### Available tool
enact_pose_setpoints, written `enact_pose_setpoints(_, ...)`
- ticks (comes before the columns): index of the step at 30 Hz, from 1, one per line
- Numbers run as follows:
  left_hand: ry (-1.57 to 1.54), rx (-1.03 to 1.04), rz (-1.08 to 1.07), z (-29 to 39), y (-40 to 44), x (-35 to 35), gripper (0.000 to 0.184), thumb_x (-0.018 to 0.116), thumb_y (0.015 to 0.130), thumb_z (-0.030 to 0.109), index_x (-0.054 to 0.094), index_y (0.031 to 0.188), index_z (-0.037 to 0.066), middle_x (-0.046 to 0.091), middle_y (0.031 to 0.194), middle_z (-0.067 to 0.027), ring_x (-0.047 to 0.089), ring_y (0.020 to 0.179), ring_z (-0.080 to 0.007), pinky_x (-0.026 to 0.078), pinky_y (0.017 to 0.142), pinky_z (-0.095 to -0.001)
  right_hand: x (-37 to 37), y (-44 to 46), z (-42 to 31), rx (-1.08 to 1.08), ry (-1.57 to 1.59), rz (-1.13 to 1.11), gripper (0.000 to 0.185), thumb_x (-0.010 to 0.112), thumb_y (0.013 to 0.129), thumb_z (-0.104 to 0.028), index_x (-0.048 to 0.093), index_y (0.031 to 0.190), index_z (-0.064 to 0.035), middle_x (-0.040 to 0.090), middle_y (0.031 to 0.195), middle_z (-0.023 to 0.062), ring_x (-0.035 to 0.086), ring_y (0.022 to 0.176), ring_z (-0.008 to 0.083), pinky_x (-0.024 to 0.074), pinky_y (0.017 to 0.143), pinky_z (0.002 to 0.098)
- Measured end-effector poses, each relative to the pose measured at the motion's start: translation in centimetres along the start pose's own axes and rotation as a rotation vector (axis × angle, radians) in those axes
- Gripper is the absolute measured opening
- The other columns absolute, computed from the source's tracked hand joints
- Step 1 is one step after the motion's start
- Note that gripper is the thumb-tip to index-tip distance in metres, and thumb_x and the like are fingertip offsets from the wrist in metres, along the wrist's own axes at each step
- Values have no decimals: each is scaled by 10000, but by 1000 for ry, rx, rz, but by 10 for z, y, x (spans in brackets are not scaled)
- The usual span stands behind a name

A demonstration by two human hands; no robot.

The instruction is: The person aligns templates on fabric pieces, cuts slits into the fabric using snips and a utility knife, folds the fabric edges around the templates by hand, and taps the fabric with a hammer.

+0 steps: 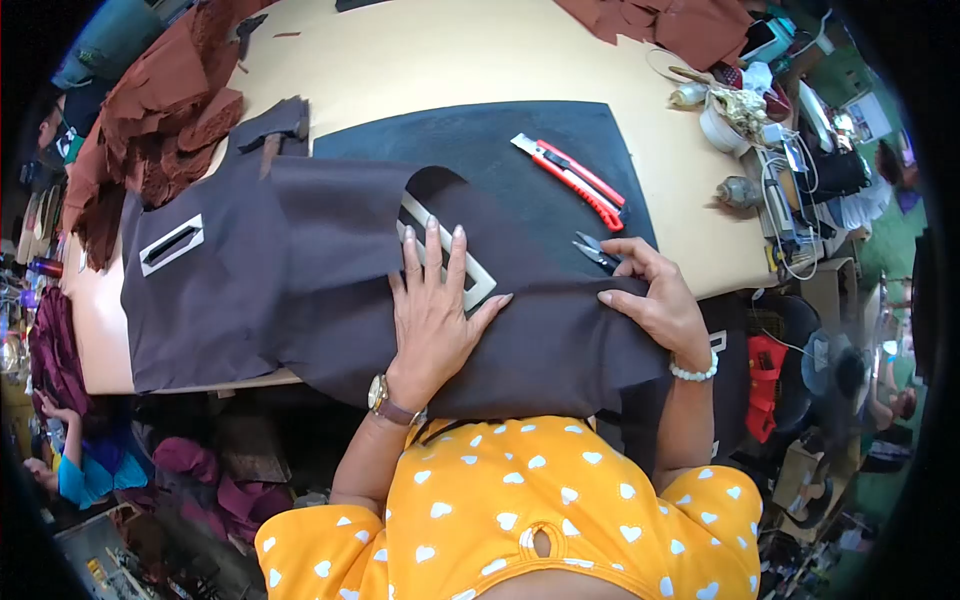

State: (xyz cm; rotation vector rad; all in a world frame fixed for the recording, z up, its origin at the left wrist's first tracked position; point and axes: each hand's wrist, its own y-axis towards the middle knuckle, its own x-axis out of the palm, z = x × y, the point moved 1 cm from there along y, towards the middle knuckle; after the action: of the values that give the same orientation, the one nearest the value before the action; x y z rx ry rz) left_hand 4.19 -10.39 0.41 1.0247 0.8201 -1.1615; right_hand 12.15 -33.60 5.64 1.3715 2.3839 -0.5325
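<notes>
Dark brown fabric (335, 290) lies across the front of the table and hangs over its near edge. My left hand (430, 330) rests flat on it with fingers spread, partly covering a pale rectangular frame-shaped piece (480, 287). Another pale frame piece with a slit (172, 244) shows at the fabric's left end. In my right hand (662, 305) are small thread snips (597, 256), blades pointing up and left. The right thumb lies against the fabric's edge. Beyond the snips, a red box cutter (575, 180) lies on a dark cutting mat (470, 130).
Rust-brown cloth (160, 110) is heaped at the table's left, with more cloth (670, 25) at the far right. A hammer (270, 140) sits behind the fabric. A white bowl (722, 130) and cables crowd the right edge. Another person (85, 475) is at lower left.
</notes>
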Motion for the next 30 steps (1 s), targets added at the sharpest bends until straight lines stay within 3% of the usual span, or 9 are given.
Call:
enact_pose_setpoints(3, 5, 151, 76, 13, 0, -2, 616, 610, 822, 255, 359, 1361, 94, 271, 1415, -218, 269, 1283, -433, 264, 1015, -519, -9, -11, 9, 10, -154, 138, 456, 690, 666, -2, 552, 1100, 26, 533, 760, 39, 500, 730, 111, 430, 685, 244)
enact_pose_setpoints(4, -77, 182, 89, 21, -1, -4, 534, 598, 804, 109, 441, 1315, 119, 337, 1388, -192, 307, 1276, -402, 285, 1011, -505, -11, -13, 11, 32, -182, 171, 455, 694, 668, 0, 554, 1100, 25, 534, 763, 30, 497, 727, 110, 429, 681, 244)
enact_pose_setpoints(7, -185, 322, -68, 24, -7, 13, 495, 573, 797, 57, 486, 1280, 129, 391, 1362, -155, 325, 1278, -366, 280, 1021, -496, -21, -22, 19, 96, 159, 261, 390, 687, 706, -12, 571, 1077, 27, 525, 757, 4, 471, 713, 74, 418, 665, 216)
enact_pose_setpoints(11, -159, 317, -90, 30, -8, 10, 442, 550, 844, 228, 494, 1273, 141, 410, 1351, -137, 336, 1274, -345, 261, 1031, -503, -20, -16, 28, 53, 117, 303, 249, 628, 821, -146, 615, 991, 36, 509, 704, -34, 443, 638, 23, 384, 573, 190)
enact_pose_setpoints(12, -161, 310, -100, 31, -9, 8, 462, 532, 855, 330, 490, 1280, 154, 389, 1363, -144, 321, 1282, -350, 257, 1029, -515, -22, -16, 31, 183, 115, 274, 255, 624, 825, -185, 630, 970, 25, 569, 659, 3, 503, 580, 83, 397, 537, 257)
enact_pose_setpoints(16, -77, 344, -119, 35, -9, 8, 490, 537, 852, 379, 477, 1293, 174, 360, 1381, -152, 298, 1292, -356, 249, 1024, -538, -3, -10, 21, 148, -368, 335, 228, 700, 721, -147, 659, 905, -19, 539, 615, 116, 509, 531, 213, 402, 535, 303)
enact_pose_setpoints(19, -26, 381, -117, 34, -10, 12, 513, 529, 851, 424, 467, 1301, 185, 353, 1385, -151, 293, 1295, -357, 246, 1017, -554, -3, -11, 26, 42, -559, 445, 228, 724, 679, -121, 653, 865, -10, 530, 641, 100, 507, 563, 217, 414, 562, 304)
enact_pose_setpoints(25, -43, 383, -128, 33, -10, 13, 544, 509, 848, 479, 456, 1307, 192, 356, 1384, -150, 301, 1290, -360, 240, 1010, -568, -17, -20, 45, 33, -414, 515, 199, 724, 670, -91, 620, 803, 12, 549, 670, 89, 510, 586, 203, 427, 579, 303)
enact_pose_setpoints(30, -41, 388, -123, 33, -9, 13, 566, 499, 842, 506, 440, 1318, 206, 349, 1385, -158, 295, 1293, -364, 236, 1003, -581, -26, -31, 33, 102, -120, 775, 135, 623, 838, -92, 586, 783, 25, 591, 693, 28, 487, 618, 56, 395, 551, 212)
